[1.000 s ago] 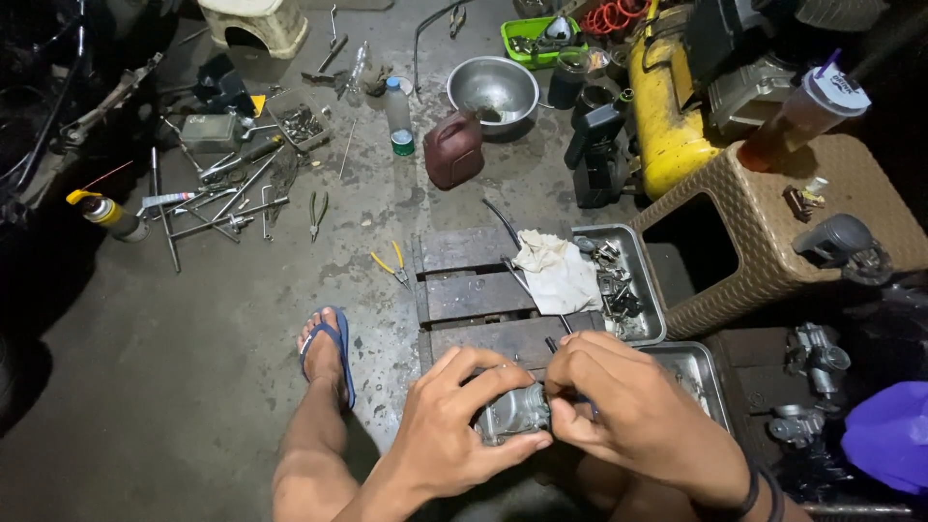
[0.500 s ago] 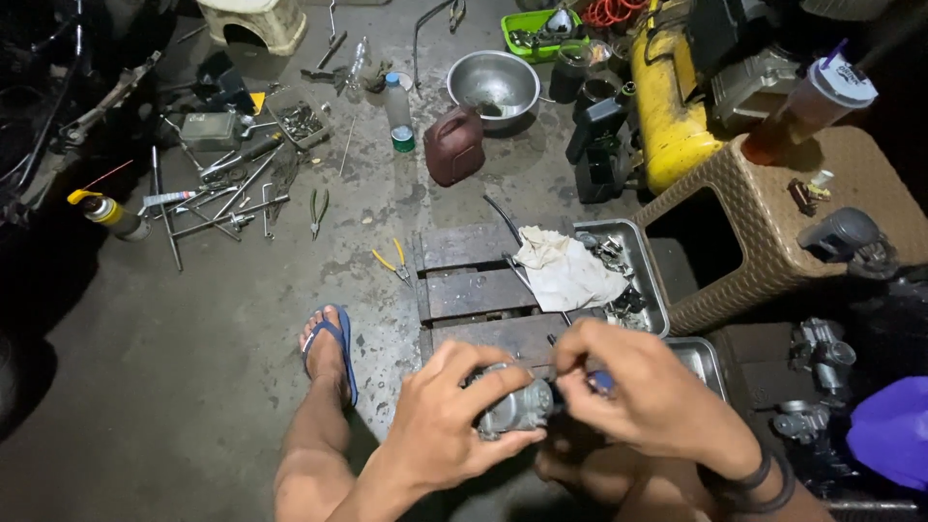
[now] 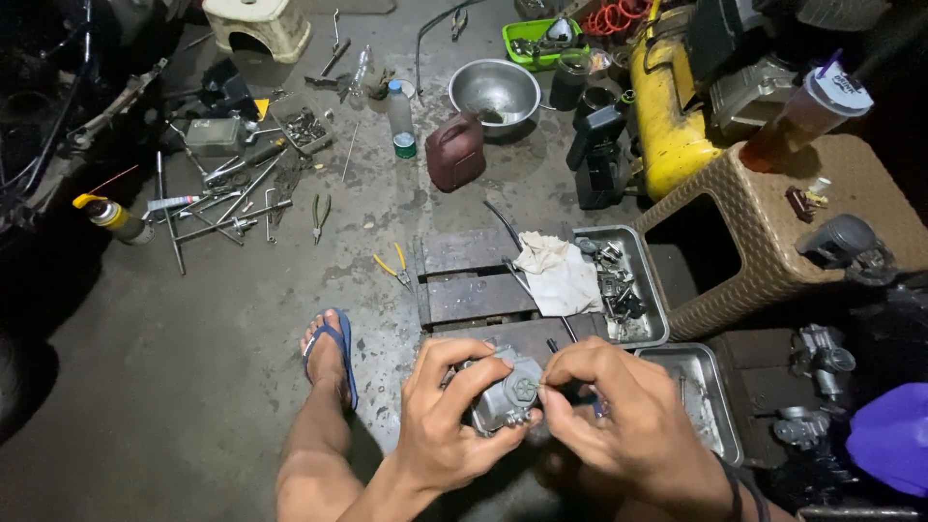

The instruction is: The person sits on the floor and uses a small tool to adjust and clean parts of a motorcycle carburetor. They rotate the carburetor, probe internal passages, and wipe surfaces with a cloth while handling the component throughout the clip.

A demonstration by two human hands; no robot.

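Observation:
My left hand (image 3: 447, 420) grips a small grey metal engine part, like a carburettor (image 3: 507, 391), low in the middle of the view. My right hand (image 3: 619, 416) is pressed against the part's right side, fingers pinched on a thin dark-handled tool (image 3: 587, 398) that is mostly hidden by the fingers. Both hands hover over a dark wooden pallet (image 3: 472, 280) on the concrete floor. My left foot in a blue flip-flop (image 3: 333, 350) rests just left of the pallet.
A metal tray of small parts (image 3: 628, 285) and a white rag (image 3: 556, 273) lie on the pallet; an empty tray (image 3: 698, 391) sits to the right. Yellow pliers (image 3: 393, 266), scattered wrenches (image 3: 227, 203), a steel bowl (image 3: 495, 92), a dark red jug (image 3: 454, 152), a woven stool (image 3: 773, 237).
The hands have turned the grey part slightly and drawn closer together over it; the view has shifted a little. Nothing on the floor has moved.

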